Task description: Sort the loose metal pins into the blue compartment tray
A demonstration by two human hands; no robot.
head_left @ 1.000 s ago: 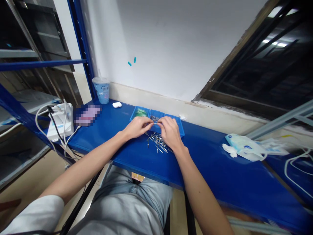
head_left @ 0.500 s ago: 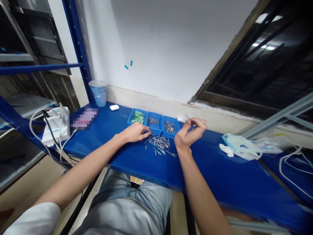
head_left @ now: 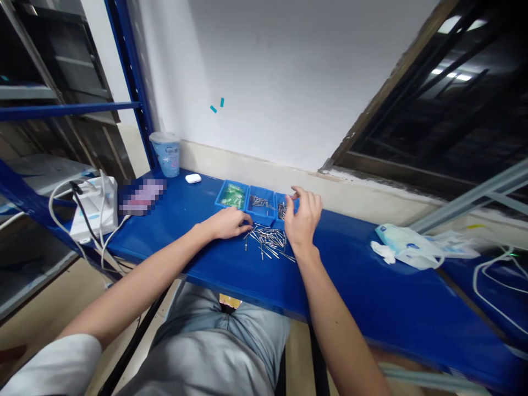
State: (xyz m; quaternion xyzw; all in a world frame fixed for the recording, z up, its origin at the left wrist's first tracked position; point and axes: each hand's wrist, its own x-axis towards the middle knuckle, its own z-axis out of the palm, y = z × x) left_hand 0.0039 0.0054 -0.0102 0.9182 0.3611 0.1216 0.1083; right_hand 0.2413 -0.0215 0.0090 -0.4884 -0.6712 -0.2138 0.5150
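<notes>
A loose pile of blind rivets lies on the blue table, in front of three joined blue bins. The left bin has small green-and-clear packets in it; the middle bin and the right bin contain rivets. My left hand rests at the left edge of the pile, fingers curled and tips together; whatever they may pinch is hidden. Over the right bin is my right hand, thumb and forefinger apart, no rivet visible between them. It covers part of that bin.
A lidded blue cup and a white earphone case stand at the back left. Further left is a white power strip with cables, beside a blurred-out item. A tissue pack lies on the right.
My right hand has turned and moved left and down over the right bin. The rivet that stuck out of its fingers no longer shows. My left hand has hardly moved.
</notes>
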